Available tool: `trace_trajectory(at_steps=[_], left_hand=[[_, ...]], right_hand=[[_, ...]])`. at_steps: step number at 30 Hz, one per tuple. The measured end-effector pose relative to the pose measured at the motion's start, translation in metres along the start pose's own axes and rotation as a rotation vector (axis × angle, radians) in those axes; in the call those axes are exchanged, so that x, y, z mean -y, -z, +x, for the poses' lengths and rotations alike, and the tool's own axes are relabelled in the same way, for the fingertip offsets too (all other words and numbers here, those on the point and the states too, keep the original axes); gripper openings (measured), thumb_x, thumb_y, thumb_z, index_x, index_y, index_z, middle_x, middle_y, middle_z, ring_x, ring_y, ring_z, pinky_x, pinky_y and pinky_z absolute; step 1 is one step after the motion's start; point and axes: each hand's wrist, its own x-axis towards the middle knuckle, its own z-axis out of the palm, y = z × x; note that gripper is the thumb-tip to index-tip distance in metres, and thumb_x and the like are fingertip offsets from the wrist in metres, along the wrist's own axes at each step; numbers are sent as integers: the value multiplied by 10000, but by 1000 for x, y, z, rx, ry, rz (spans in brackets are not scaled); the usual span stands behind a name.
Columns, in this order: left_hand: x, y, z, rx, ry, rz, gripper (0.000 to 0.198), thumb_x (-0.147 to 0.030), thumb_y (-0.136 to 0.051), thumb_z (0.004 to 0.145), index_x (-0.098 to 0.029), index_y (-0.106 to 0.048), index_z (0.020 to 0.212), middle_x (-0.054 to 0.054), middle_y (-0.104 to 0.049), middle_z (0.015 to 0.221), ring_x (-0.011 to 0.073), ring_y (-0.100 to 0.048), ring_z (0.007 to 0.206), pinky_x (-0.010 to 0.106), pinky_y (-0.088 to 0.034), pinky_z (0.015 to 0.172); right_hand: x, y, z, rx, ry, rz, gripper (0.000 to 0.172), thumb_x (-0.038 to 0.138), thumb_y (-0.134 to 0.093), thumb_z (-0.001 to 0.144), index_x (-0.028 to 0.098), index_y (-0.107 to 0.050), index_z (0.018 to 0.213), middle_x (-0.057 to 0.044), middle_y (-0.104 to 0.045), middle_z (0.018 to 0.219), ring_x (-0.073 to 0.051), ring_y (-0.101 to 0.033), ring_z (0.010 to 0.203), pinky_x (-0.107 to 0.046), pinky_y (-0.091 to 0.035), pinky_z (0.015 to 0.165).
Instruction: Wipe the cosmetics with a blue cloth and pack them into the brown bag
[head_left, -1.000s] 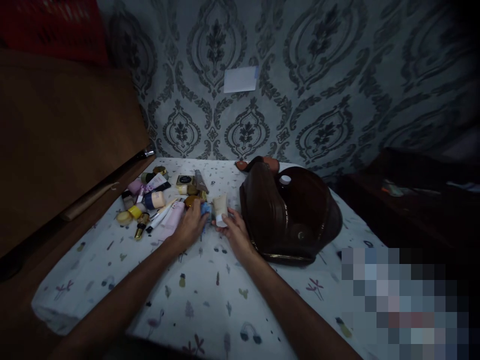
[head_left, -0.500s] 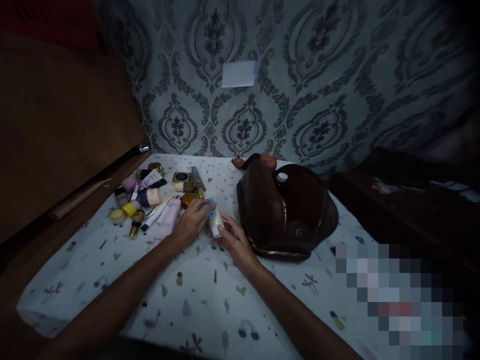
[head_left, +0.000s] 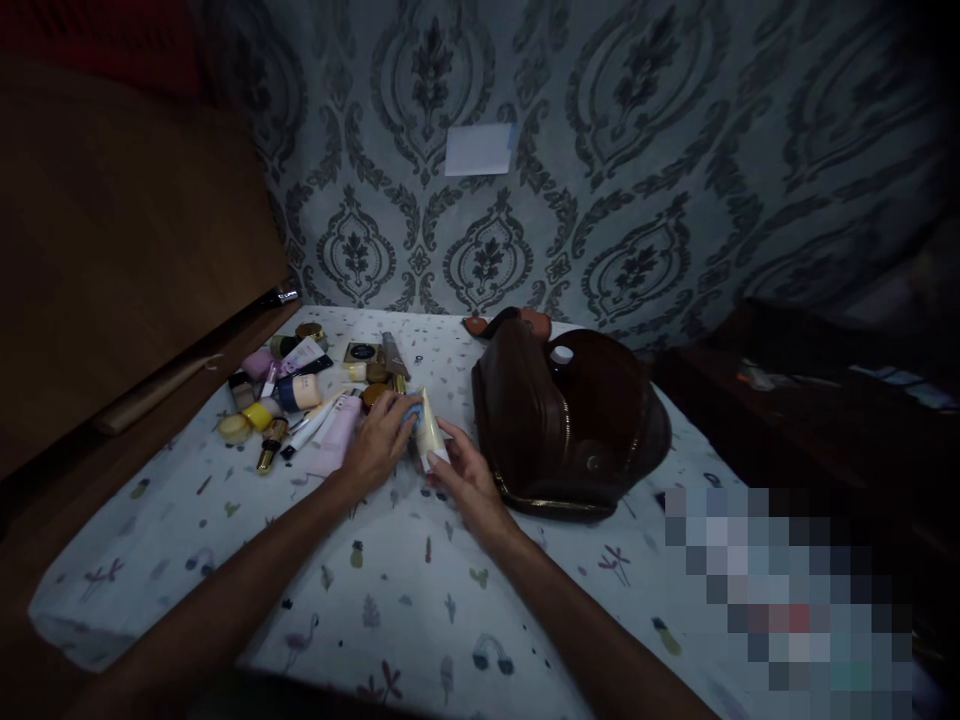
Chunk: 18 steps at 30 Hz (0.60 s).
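My right hand [head_left: 469,478] grips a pale cream squeeze tube [head_left: 429,436] by its white cap end, with the crimped end pointing up and away. My left hand [head_left: 379,442] is beside the tube, fingers bent and pressed on a small blue piece that looks like cloth [head_left: 412,411], mostly hidden under them. Left of that hand, a pink tube [head_left: 339,432] lies on the patterned sheet. An amber round jar [head_left: 374,396] sits just behind the fingers. To the right of my right hand stands a dark brown leather bag [head_left: 525,430], open, with a white-capped bottle [head_left: 562,356] inside.
Several cosmetics lie in a group at the left, among them a blue-and-peach bottle [head_left: 300,391], a gold-capped bottle [head_left: 271,446] and a yellow-lidded jar [head_left: 259,414]. A brown strap [head_left: 529,322] lies behind the bag. A wooden panel [head_left: 135,260] borders the left side; the patterned wall [head_left: 360,250] rises behind.
The cream tube has turned so its crimped end now shows clear of my left fingers. My left hand has shifted slightly left with the blue piece, off the tube's face.
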Motion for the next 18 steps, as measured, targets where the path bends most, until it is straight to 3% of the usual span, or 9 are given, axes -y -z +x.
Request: trace_trajectory(at_steps=[3,6,9,11,15,18], left_hand=[[-10,-2,-3,-22,-72,-14,314,-267,-402,1028,-203,-597,1265,93,-587,1129,222,-569,1091,388,-487,991],[-16,-2,-5,-29,-265,32,290,-245,-433,1020,-194,-611,1243,112,-605,1175,235,-548,1134,421,-473,1018],[-15,0,-4,5,-461,102,282,-206,-441,1008,-183,-617,1228,123,-631,1177,246,-543,1140,445,-481,1008],[-12,3,-1,24,-518,150,285,-187,-437,1002,-174,-615,1224,128,-642,1164,250,-548,1130,449,-488,997],[-3,7,2,-27,-404,228,265,-197,-441,1000,-164,-631,1183,129,-635,1158,258,-533,1120,449,-483,994],[2,8,2,-72,-258,196,262,-222,-440,1009,-180,-638,1175,119,-610,1190,255,-520,1140,447,-463,1012]], right_hand=[[-4,-2,3,-57,77,-28,658,367,-823,704,255,-568,1300,-45,-673,1078,-195,-639,922,-321,-537,814],[-6,-4,6,-95,146,-42,610,296,-828,668,242,-598,1230,-57,-672,1180,-227,-628,1064,-369,-489,983],[-7,-4,7,-107,177,-107,510,250,-796,666,221,-636,1150,-49,-688,1158,-237,-614,1100,-380,-456,1038],[-6,-5,6,-109,164,-136,495,246,-789,667,218,-648,1141,-43,-700,1135,-240,-614,1095,-380,-466,1029],[-2,-6,2,-61,91,-133,516,240,-798,665,224,-672,1164,-36,-706,1144,-222,-634,1048,-349,-508,960],[1,-10,-2,5,-6,-49,481,286,-804,689,226,-686,1152,-32,-714,1054,-190,-658,886,-291,-546,732]])
